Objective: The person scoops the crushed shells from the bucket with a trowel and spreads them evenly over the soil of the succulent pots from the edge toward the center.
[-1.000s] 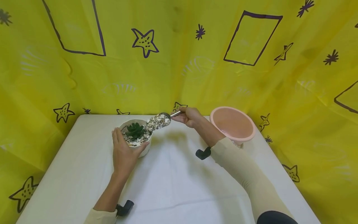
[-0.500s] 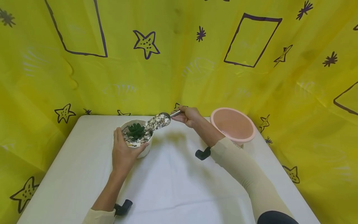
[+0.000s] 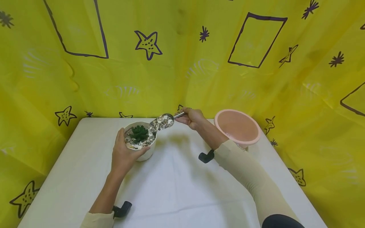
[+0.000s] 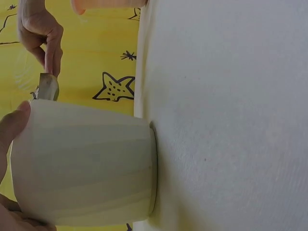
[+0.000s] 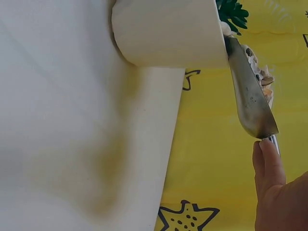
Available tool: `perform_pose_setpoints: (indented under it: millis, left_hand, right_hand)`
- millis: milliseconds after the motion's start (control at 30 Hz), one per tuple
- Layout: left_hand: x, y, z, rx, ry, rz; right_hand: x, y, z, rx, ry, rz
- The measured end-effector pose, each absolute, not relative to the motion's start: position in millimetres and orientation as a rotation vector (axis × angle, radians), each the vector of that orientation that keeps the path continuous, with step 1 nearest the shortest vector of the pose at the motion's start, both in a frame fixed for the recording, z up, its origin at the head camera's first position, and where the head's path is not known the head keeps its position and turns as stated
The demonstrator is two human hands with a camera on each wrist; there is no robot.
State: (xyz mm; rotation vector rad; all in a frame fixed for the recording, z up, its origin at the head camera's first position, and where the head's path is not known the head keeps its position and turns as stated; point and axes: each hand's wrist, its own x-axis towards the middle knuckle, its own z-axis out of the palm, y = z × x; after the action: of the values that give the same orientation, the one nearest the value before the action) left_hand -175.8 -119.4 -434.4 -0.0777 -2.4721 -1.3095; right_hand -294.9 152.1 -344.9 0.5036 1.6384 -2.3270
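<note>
A white plant pot (image 3: 146,155) stands on the table, holding a green succulent (image 3: 139,133) set among pale stone chips (image 3: 137,144). My left hand (image 3: 123,156) grips the pot near its rim, thumb on the near side and fingers around the left. In my right hand (image 3: 193,119) is the thin handle of a metal scoop (image 4: 49,86), heaped with gravel and shell-like bits (image 3: 161,123). The scoop's front end tips down at the pot's right rim. From the right wrist view, the scoop's underside shows, with its tip right against the rim.
A pink plastic basin (image 3: 239,126) stands at the back right of the white-covered table (image 3: 182,186), beyond the right forearm. Behind the table hangs a yellow curtain (image 3: 171,79) printed with stars. Both wrists carry black camera mounts (image 3: 206,156).
My left hand and forearm have shifted slightly left around the pot, and the pot has moved a touch to the right. The right hand and loaded scoop have stayed nearly still.
</note>
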Motion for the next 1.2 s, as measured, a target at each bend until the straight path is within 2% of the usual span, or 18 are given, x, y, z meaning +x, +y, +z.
perform_pose_setpoints:
  millis: [633,1200]
  left_hand:
    - [-184.6,-127.8,-436.7,-0.185,-2.521,-1.363]
    - [-167.7,-78.5,-439.6,0.152,-2.374,-1.174]
  right_hand:
    - [-296.6,150.6,-344.1,0.543,1.627,-2.382]
    - [-295.6,151.2,-342.0,0.543,1.65,-2.372]
